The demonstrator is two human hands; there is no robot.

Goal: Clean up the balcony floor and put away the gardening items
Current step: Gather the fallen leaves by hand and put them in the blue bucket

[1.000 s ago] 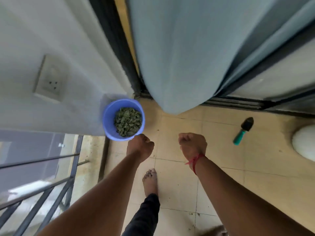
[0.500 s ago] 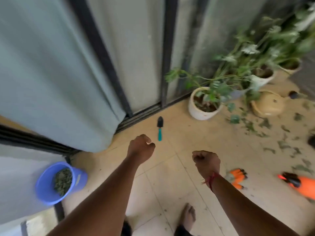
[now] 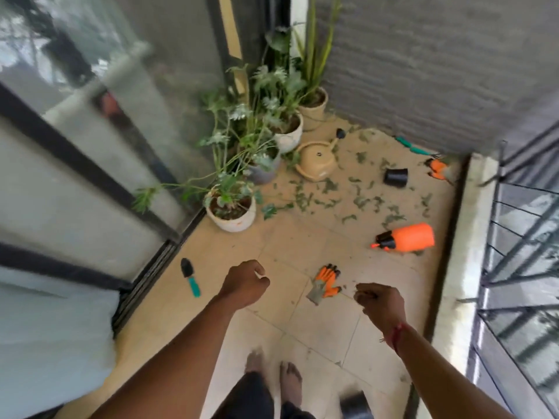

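view swung onto littered floor [image 3: 302,246]; left hand [image 3: 245,281], right hand [image 3: 379,303] fisted, empty. gloves [image 3: 325,284], ten o'clock of it: likely soft, light; pinch the cuff.

Arms: forearms [image 3: 181,343] bare
Right wrist: thin red thread [image 3: 397,334] tied round it
Legs: dark trousers [image 3: 254,397]
Below: feet [image 3: 291,378] bare, dusty

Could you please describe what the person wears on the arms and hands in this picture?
Both forearms are bare, with no sleeves in view. The left hand and the right hand wear no gloves. A red thread goes around the right wrist.
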